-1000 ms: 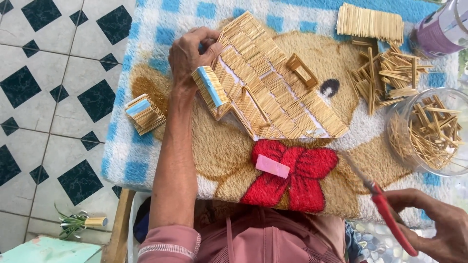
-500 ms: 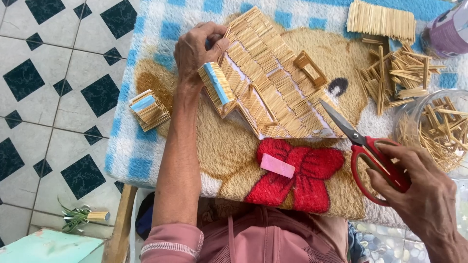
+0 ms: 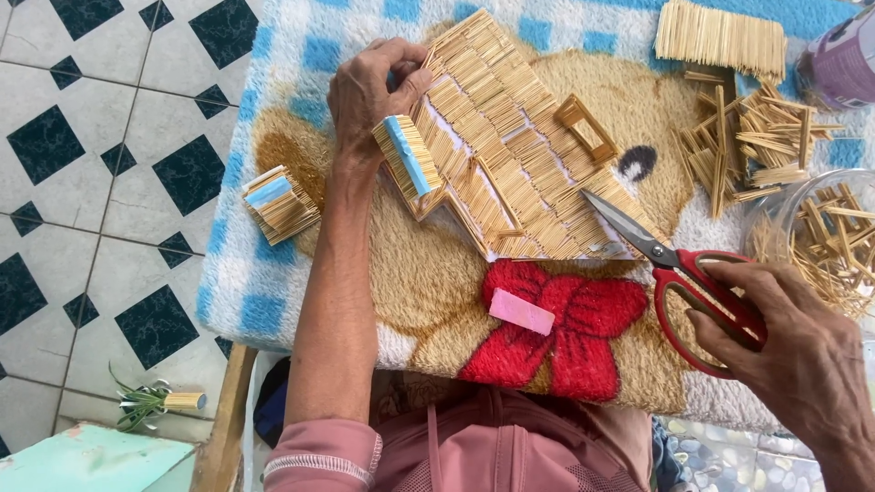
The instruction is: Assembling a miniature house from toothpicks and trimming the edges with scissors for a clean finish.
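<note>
Gripping the stick-built roof panel (image 3: 510, 164) at its far-left edge, the left hand (image 3: 374, 91) is clamped; red scissors (image 3: 684, 273) are held half-open in the right hand (image 3: 784, 355), blades touching the panel's near-right edge.

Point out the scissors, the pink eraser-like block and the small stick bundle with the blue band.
scissors (image 3: 679, 273): head view, the pivot where the blades meet the red handles.
pink block (image 3: 521, 312): head view, its top face.
banded stick bundle (image 3: 278, 202): head view, its middle.
</note>
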